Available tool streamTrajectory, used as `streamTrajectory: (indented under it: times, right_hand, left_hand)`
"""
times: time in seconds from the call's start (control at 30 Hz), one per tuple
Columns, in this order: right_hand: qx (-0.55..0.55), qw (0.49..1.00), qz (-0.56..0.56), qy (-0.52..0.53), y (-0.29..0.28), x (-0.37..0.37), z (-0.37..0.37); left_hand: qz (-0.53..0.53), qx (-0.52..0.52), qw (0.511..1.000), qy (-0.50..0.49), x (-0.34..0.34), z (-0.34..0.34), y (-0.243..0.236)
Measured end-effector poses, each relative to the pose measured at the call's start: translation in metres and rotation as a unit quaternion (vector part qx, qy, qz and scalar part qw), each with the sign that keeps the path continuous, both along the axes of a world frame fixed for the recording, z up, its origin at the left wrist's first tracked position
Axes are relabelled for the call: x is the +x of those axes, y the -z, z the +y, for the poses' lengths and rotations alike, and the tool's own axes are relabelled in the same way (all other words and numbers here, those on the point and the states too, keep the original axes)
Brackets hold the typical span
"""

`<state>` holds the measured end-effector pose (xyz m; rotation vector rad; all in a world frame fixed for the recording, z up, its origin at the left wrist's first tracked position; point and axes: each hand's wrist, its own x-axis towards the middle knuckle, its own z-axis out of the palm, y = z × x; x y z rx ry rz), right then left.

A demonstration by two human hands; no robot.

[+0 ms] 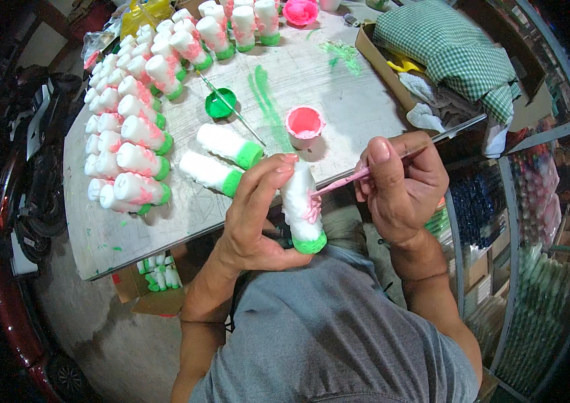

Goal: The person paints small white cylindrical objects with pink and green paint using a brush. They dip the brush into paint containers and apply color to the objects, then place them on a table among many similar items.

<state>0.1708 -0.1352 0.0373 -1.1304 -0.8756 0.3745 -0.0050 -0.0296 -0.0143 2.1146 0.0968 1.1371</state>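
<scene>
My left hand (pixel 252 218) grips a white candle (pixel 298 191) by its two ends, thumb at the green base and fingers at the top. Pink paint covers part of its raised pattern. In my right hand (pixel 399 185) is a paintbrush (pixel 348 180), pinched between thumb and fingers, its pink tip touching that patch. Just beyond the candle, a small pink cup (pixel 304 125) of pink paint stands on the table. Two white candles with green bases (pixel 211 173) lie left of it, without pink. Near them, a second brush (pixel 241 117) rests across a green paint dish (pixel 220 103).
Many pink-painted candles (pixel 138 158) lie in rows along the table's left and far sides. A bright pink bowl (pixel 300 12) sits at the far edge. At right, a carton (pixel 382 64) holds cloths and a checked green cushion (pixel 443 47). Shelving (pixel 520 221) stands beyond; a box of candles (pixel 154 279) is below the table (pixel 157 238).
</scene>
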Motion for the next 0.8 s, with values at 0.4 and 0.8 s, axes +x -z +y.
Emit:
streamTrajectory:
  times: [0.4, 0.8]
  right_hand:
    - [0.052, 0.941, -0.333, -0.032, 0.007, -0.001, -0.034]
    - [0.021, 0.876, -0.472, -0.100, 0.002, -0.002, -0.035]
  left_hand:
    - [-0.012, 0.098, 0.987, -0.124, 0.002, -0.007, -0.005]
    - [0.046, 0.141, 0.976, -0.161, -0.002, -0.014, -0.015]
